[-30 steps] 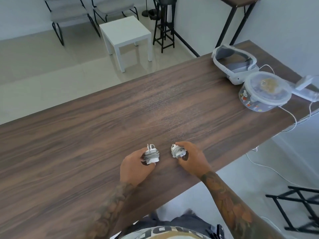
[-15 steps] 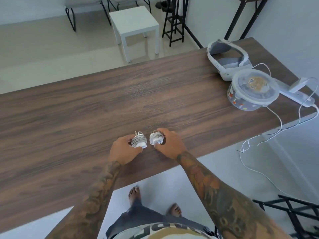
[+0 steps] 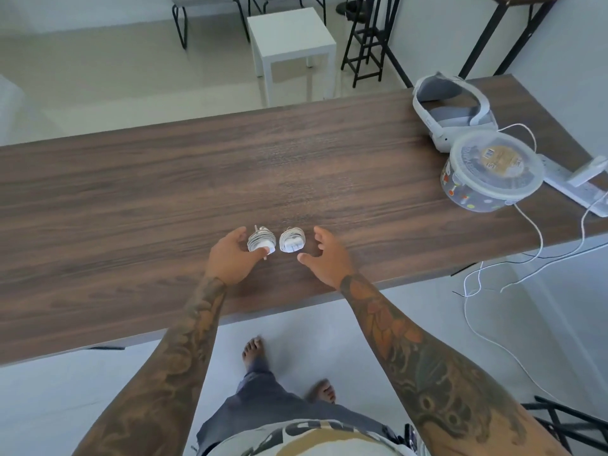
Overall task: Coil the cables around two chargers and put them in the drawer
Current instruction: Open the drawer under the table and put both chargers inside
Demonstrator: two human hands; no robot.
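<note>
Two white chargers with their cables coiled round them lie side by side on the wooden table (image 3: 131, 192), near its front edge. My left hand (image 3: 230, 258) sits just left of the left charger (image 3: 261, 243). Its thumb tip touches the charger's front and its fingers are spread and relaxed. My right hand (image 3: 325, 258) hovers to the right of the right charger (image 3: 292, 241), fingers apart, with a small gap between it and the charger. No drawer is in view.
At the table's right end are a white headset (image 3: 454, 110), a round lidded plastic container (image 3: 490, 171) and a white power strip (image 3: 572, 182) with thin cables (image 3: 539, 241) hanging off the edge. A white side table (image 3: 289, 37) and chairs stand beyond.
Both hands were gripping the chargers and setting them close together. Now the chargers rest on the table and both hands have opened; the right one has drawn away.
</note>
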